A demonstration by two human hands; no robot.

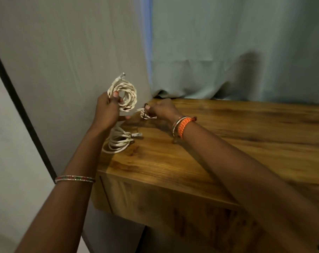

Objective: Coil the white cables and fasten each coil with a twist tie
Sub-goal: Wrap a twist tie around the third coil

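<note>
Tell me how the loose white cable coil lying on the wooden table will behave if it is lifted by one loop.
The coil on the table will probably sag and spread, since its loops already lie uneven. It looks light: the left hand holds a similar coil with its fingers alone. No tie shows on it, so it may unwind.

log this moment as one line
left hand: holds cable coil | right hand: pinches twist tie | second coil: on table

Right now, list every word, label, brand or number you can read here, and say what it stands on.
None: no readable text shows anywhere.
Cable coil in the left hand: no print visible.
Cable plug on the wooden table: too small and blurred to tell.
Orange wristband: woven pattern only, no letters.
</note>
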